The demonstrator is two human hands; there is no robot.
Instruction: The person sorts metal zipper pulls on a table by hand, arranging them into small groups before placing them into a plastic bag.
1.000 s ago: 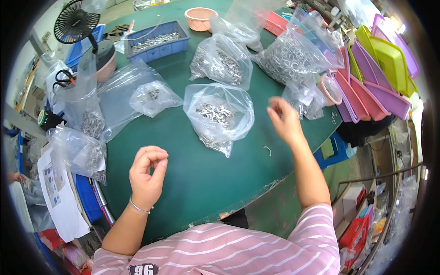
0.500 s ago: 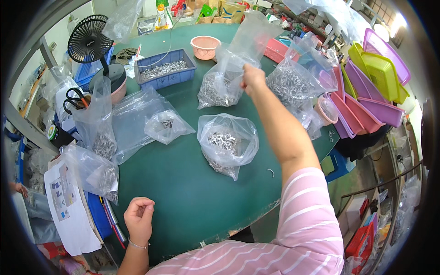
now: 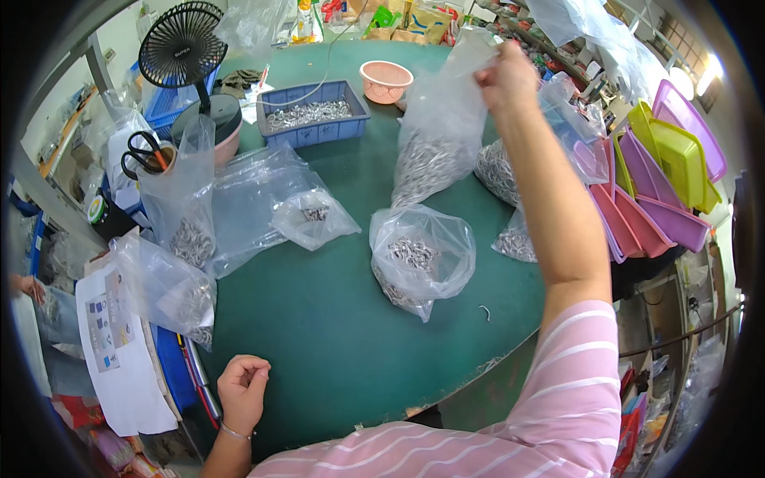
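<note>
My right hand [image 3: 508, 80] is closed around the upper part of a tall clear plastic bag [image 3: 440, 119], stretched upright. Small silvery metal pieces fill the bag's lower end, a bit smeared by motion. Just in front of it an open plastic bag [image 3: 456, 275] stands with its mouth spread and a heap of small curved metal pieces [image 3: 414, 253] inside. One loose curved metal piece [image 3: 485, 311] lies to its right on the green table [image 3: 335, 350]. Near the table's front left, my left hand [image 3: 242, 394] is closed, fingers curled against the thumb; anything inside is hidden.
Left: more bags [image 3: 191, 243], a black fan [image 3: 182, 48], scissors [image 3: 146, 151] in a cup, paper sheets [image 3: 119, 382]. Back: a blue bin [image 3: 319, 131] of metal rings and a pink basket [image 3: 386, 84]. Right: further filled bags [image 3: 498, 171] and stacked coloured trays [image 3: 669, 139]. A person's hand [image 3: 30, 288] shows at far left.
My right hand has moved up and to the right, pulling the tall bag upright. My left hand stays closed in about the same place. The whole view has shifted slightly.
</note>
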